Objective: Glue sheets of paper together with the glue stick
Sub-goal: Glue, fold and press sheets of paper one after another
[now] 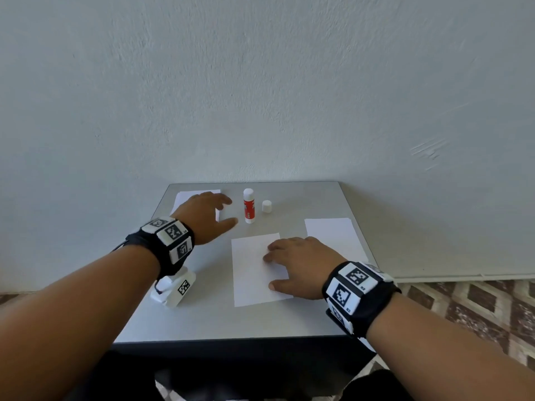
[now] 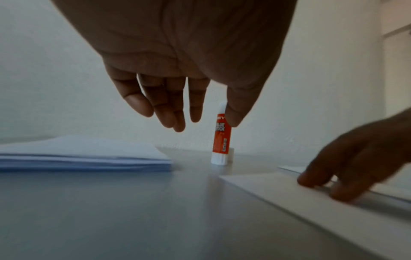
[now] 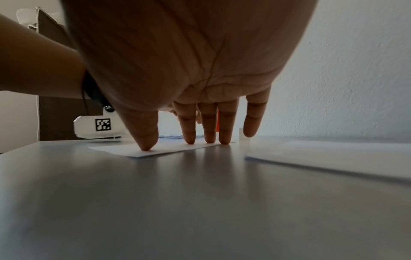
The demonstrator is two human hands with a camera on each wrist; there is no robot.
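Nearest, a single sheet (image 1: 254,270) flat on the grey table (image 1: 202,319), pinned under the right hand (image 1: 298,264): thumb and three fingertips (image 3: 189,140) straight and pressing down, little finger lifted, nothing gripped. Thin, limp and light, likely to skate on the smooth top unless held; best steadied with flat fingers near one edge, as here, and lifted only by a corner to avoid creasing.

To the right, just beyond, a second sheet or thin pile (image 1: 330,233), untouched.

Farther back on the left, a stack of paper (image 2: 84,154), several leaves thick in the left wrist view. Above it the left hand (image 1: 202,215), fingers loosely spread and hanging, holding nothing, thumb tip close beside the glue stick (image 1: 249,205) but apparently not yet touching.

Glue stick upright, uncapped, between the stack and its small white cap (image 1: 267,206) standing just to the right. Rigid, light, narrow-based, so easily tipped by a careless nudge; safest taken round the red-labelled barrel (image 2: 221,139) with thumb and two fingers, well below the exposed white tip, which is soft, tacky and apt to smear.
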